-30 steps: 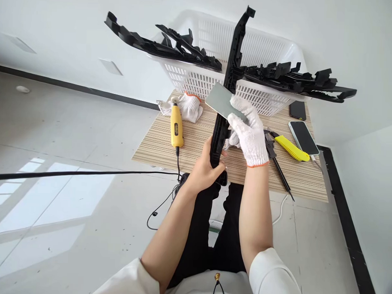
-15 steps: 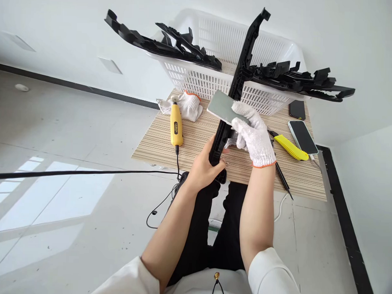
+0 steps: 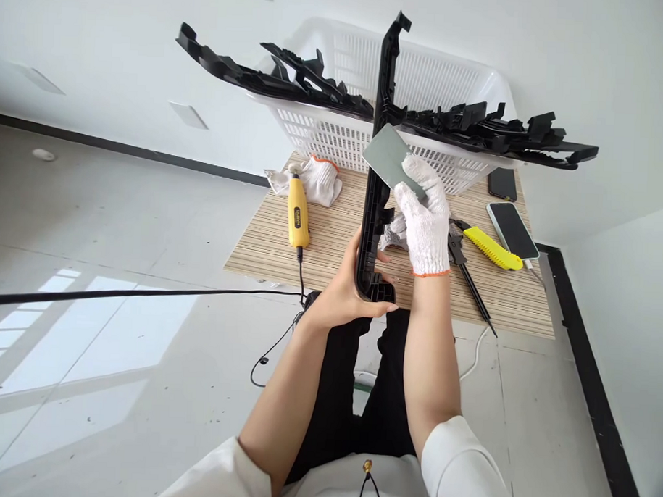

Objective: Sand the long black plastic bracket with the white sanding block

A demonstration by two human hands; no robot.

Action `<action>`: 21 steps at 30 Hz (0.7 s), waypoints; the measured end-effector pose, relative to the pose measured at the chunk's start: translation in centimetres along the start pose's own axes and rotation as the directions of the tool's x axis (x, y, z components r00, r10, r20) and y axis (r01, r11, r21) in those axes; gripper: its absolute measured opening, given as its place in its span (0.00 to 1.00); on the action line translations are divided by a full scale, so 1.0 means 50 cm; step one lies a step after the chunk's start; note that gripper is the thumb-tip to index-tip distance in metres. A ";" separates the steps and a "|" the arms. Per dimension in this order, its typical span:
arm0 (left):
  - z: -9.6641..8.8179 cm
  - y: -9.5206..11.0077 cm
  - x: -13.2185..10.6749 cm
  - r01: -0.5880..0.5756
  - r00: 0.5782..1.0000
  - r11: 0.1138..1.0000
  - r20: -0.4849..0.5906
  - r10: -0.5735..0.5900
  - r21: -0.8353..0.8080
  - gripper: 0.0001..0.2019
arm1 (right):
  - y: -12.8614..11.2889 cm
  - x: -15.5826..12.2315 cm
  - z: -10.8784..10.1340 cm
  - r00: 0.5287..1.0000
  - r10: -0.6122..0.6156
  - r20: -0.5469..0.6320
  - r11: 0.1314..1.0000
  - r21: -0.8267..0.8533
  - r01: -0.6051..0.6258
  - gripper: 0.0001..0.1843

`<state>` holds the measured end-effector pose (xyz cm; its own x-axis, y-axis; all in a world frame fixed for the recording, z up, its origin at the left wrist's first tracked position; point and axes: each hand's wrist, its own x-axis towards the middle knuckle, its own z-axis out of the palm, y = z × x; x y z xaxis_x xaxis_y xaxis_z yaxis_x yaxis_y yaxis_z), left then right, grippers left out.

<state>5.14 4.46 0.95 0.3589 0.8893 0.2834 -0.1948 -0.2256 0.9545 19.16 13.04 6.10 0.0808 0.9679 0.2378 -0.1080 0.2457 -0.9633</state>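
Observation:
My bare left hand (image 3: 345, 292) grips the near end of a long black plastic strip (image 3: 379, 156), which stands almost upright over the small wooden table (image 3: 332, 238). My right hand (image 3: 424, 219), in a white knit glove, is closed on a flat grey sanding sheet (image 3: 387, 158) and presses it against the strip's right edge, about halfway up. A crumpled bit of pale material (image 3: 394, 236) shows just under the glove.
A white plastic basket (image 3: 335, 133) at the table's far side carries several more black strips (image 3: 493, 134) across its rim. On the table lie a yellow corded tool (image 3: 298, 211), a spare white glove (image 3: 317, 179), a yellow utility knife (image 3: 492, 248), black pliers (image 3: 464, 264) and two phones (image 3: 513, 229).
The strip's top has swung left, from leaning right to nearly upright. My gloved right hand has slid the grey sheet up along it. My left hand keeps its grip on the bottom end.

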 end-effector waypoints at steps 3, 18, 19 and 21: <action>-0.001 -0.004 0.000 0.032 0.999 0.998 0.008 -0.032 -0.055 0.44 | -0.020 -0.008 -0.008 1.000 -0.007 0.029 0.996 0.092 0.004 0.33; 0.000 -0.014 0.009 0.184 0.963 0.978 -0.183 -0.199 -0.095 0.40 | -0.003 -0.118 -0.038 0.989 0.148 0.020 0.985 0.088 -0.149 0.25; 0.000 -0.015 0.009 0.173 0.962 0.981 -0.198 -0.188 -0.091 0.40 | 0.002 -0.126 -0.037 0.985 0.166 0.043 0.983 0.074 -0.168 0.25; 0.000 -0.017 0.010 0.152 0.961 0.985 -0.224 -0.165 -0.077 0.36 | 0.007 -0.134 -0.035 0.976 0.206 0.067 0.977 0.050 -0.209 0.24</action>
<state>5.47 5.10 0.28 0.1727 0.9805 0.0939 -0.2075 -0.0570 0.9766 20.31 6.53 3.96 -0.0095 0.9991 0.0422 -0.1722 0.0399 -0.9843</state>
